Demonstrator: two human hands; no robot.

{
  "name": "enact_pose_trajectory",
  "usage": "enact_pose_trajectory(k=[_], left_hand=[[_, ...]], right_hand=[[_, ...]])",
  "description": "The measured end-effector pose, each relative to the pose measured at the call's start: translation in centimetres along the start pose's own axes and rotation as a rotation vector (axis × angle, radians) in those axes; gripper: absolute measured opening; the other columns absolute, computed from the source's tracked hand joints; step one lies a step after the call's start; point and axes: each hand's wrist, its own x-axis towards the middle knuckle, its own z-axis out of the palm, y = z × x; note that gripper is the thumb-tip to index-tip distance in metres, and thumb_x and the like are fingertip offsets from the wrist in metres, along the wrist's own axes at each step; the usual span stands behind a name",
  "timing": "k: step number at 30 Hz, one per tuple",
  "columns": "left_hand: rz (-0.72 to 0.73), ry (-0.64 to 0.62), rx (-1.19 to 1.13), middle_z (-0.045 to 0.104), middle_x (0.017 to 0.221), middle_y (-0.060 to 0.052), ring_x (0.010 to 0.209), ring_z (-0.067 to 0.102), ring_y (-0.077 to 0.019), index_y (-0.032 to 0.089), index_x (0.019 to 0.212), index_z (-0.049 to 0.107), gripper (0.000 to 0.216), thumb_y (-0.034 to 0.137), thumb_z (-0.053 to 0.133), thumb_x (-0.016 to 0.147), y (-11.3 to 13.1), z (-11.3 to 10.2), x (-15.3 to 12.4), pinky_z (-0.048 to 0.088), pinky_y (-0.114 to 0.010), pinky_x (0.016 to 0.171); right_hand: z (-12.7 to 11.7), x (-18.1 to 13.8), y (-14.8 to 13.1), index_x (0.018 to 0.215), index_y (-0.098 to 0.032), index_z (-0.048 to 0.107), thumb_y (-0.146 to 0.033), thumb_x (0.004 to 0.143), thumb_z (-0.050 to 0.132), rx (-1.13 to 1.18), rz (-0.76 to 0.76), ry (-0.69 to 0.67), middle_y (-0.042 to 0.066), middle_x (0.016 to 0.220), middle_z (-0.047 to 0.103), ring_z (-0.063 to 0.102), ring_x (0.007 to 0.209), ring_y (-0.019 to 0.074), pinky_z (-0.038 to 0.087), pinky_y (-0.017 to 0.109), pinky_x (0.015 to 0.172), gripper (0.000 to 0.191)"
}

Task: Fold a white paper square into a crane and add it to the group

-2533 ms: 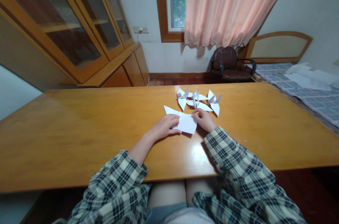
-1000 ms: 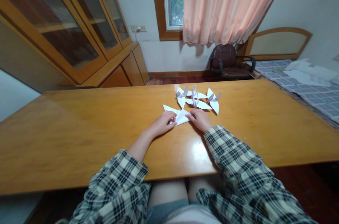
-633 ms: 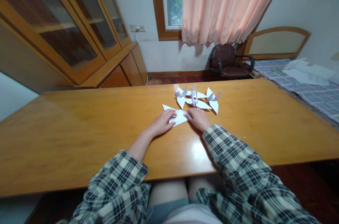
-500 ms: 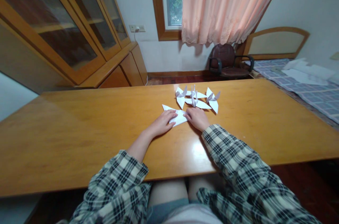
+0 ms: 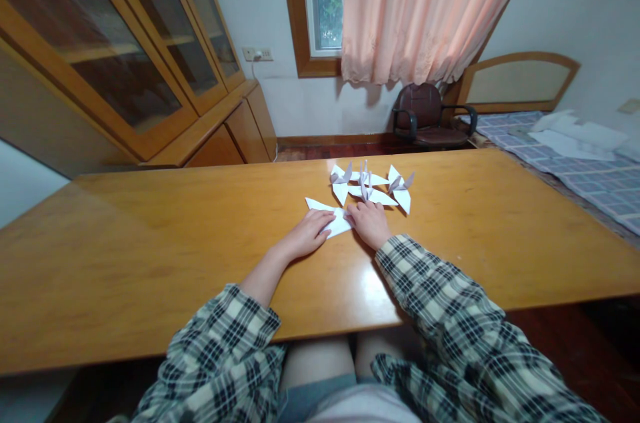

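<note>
A folded white paper (image 5: 338, 225) lies on the wooden table, with a pointed end sticking out at the upper left. My left hand (image 5: 311, 234) holds its left part down, fingers closed over the paper. At the paper's right end, my right hand (image 5: 369, 223) grips it, thumb and fingers bent together; part of the paper is hidden under both hands. Just beyond are several white origami cranes: one on the left (image 5: 341, 183), one on the right (image 5: 400, 188), and others between them, such as the near middle crane (image 5: 373, 195).
The wide wooden table (image 5: 165, 243) spans the view, its near edge above my lap. Past it are a glass-door cabinet (image 5: 200, 103) at left, an office chair (image 5: 425, 116), a pink curtain (image 5: 415, 16) and a bed (image 5: 590, 169) with white sheets on it.
My right hand has shifted slightly left along the folded paper. My left hand stays in place on it, and the cranes have not moved on the table.
</note>
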Motion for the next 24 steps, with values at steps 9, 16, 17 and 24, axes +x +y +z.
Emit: enact_pose_trajectory(k=[9,16,17,24], left_hand=[[-0.002,-0.016,0.034,0.049,0.134,-0.012,0.123,0.040,-0.0238,0.016,0.129,0.051,0.040,0.024,0.046,0.090,0.0,0.2,0.1,0.033,-0.045,0.109],[-0.001,-0.057,0.091,0.049,0.135,-0.012,0.123,0.039,-0.0236,0.014,0.130,0.050,0.041,0.025,0.044,0.091,0.1,0.2,0.3,0.032,-0.042,0.109],[-0.006,-0.060,0.094,0.049,0.135,-0.011,0.123,0.039,-0.0235,0.015,0.131,0.050,0.041,0.026,0.043,0.091,0.1,0.2,0.3,0.032,-0.043,0.109],[-0.026,-0.053,0.086,0.049,0.135,-0.011,0.122,0.040,-0.0237,0.017,0.131,0.050,0.041,0.029,0.042,0.093,0.2,0.3,0.3,0.032,-0.043,0.109]], right_hand=[[0.4,0.1,0.0,0.103,-0.019,0.057,-0.042,0.096,0.037,-0.010,0.010,0.023,0.010,0.099,0.062,0.050,0.097,0.0241,0.027,0.037,0.080,0.031],[0.2,-0.1,-0.2,0.100,-0.016,0.054,-0.043,0.093,0.043,-0.042,0.041,0.140,0.012,0.100,0.059,0.047,0.094,0.0251,0.028,0.036,0.078,0.030],[0.1,-0.2,-0.3,0.100,-0.016,0.054,-0.042,0.093,0.044,-0.050,0.040,0.165,0.013,0.100,0.058,0.046,0.094,0.0254,0.027,0.036,0.078,0.029],[-0.6,-1.2,-1.4,0.097,-0.017,0.056,-0.047,0.089,0.048,0.002,-0.083,0.166,0.012,0.099,0.058,0.044,0.096,0.0262,0.026,0.037,0.080,0.033]])
